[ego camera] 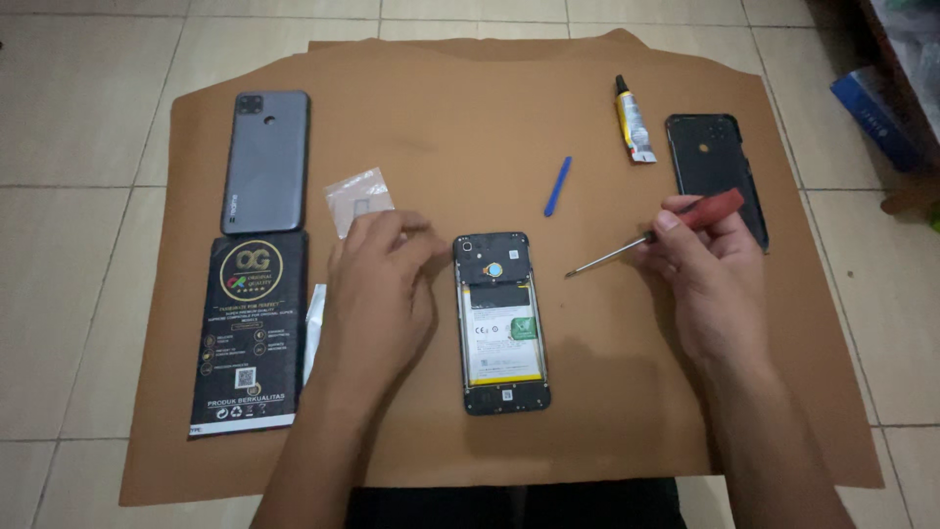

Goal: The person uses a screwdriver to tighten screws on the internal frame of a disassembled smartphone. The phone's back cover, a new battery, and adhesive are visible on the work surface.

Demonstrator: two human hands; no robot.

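A brown cardboard sheet (587,411) covers the tiled floor, seemingly to keep small parts in one place. Near its middle lies the opened phone (501,323), back cover off, face down, so that the battery with its yellow edge, dark frame and round camera ring show. The left hand (377,294) rests loosely curled beside the phone's top left corner, grasping nothing that shows. The right hand (700,260) is clenched on a red-handled screwdriver (651,235), tip aimed toward the phone.
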